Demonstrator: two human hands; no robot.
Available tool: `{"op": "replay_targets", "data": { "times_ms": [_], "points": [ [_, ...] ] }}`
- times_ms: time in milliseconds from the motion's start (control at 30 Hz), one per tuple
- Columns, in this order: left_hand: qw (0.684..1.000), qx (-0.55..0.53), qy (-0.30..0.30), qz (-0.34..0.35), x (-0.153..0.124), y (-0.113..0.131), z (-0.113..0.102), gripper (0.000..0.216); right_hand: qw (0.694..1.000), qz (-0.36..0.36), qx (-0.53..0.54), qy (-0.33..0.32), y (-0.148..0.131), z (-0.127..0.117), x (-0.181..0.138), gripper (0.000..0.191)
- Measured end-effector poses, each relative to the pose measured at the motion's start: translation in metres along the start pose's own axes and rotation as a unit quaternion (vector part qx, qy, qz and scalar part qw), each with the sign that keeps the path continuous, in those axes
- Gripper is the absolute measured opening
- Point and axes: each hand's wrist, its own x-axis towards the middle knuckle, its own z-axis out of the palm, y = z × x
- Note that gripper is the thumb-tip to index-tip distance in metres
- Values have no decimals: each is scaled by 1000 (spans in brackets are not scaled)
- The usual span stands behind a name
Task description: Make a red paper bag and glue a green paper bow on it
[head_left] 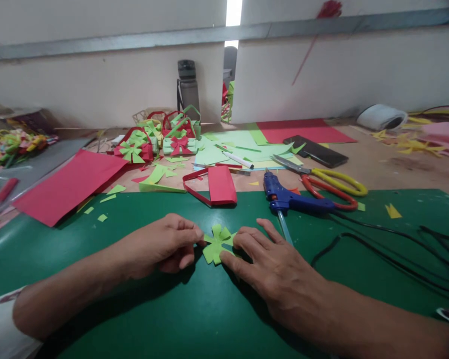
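Observation:
A light green paper flower [216, 244] with several petals lies low over the green mat [209, 314], between my hands. My left hand [168, 244] pinches a petal at its left edge between thumb and fingers. On the other side, my right hand [269, 264] grips the right petals with thumb and forefinger, its other fingers partly raised. The fingers cover parts of the flower's edges. Just beyond it stands a small red paper bag [222, 185] with a strip handle lying to its left. A blue glue gun [292, 197] rests beyond my right hand.
Scissors [329, 182] with red and yellow handles lie beside a black phone [316, 150]. Finished paper baskets [138, 147] and a bottle [188, 87] stand at the back. A red sheet [73, 184] lies left. The glue gun's cord [381, 267] crosses the mat at right.

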Motion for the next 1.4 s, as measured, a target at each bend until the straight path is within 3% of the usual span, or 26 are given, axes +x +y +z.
{"op": "replay_targets", "data": {
  "times_ms": [133, 300, 467, 567, 633, 767, 900, 1133, 1233, 1400],
  "points": [
    [988, 124, 62, 67, 0, -2, 9, 27, 1000, 5, -10, 9, 0, 0, 0, 34],
    [945, 242, 166, 145, 3, -3, 17, 23, 1000, 6, -23, 14, -1, 1, 2, 34],
    [916, 283, 188, 211, 9, 0, 17, 23, 999, 7, -7, 36, -1, -3, 2, 35],
    [926, 255, 166, 225, 12, 4, 13, 19, 991, 43, 60, 114, 5, -13, 5, 33],
    [941, 225, 129, 217, 14, 8, 9, 18, 975, 104, 140, 139, 11, -22, 9, 31],
    [948, 213, 78, 224, 16, 13, 8, 19, 929, 220, 288, 76, 18, -30, 20, 36],
    [940, 230, 83, 239, 13, 14, 10, 19, 921, 203, 328, 50, 17, -24, 29, 43],
    [943, 204, 78, 250, 13, 15, 9, 17, 902, 223, 357, 100, 12, -21, 31, 32],
    [959, 122, 79, 244, 15, 15, 12, 21, 888, 242, 372, 117, 13, -20, 31, 31],
    [971, -141, 39, 191, 15, 10, 22, 38, 854, 281, 404, 170, 12, -24, 33, 28]
  ]
}}
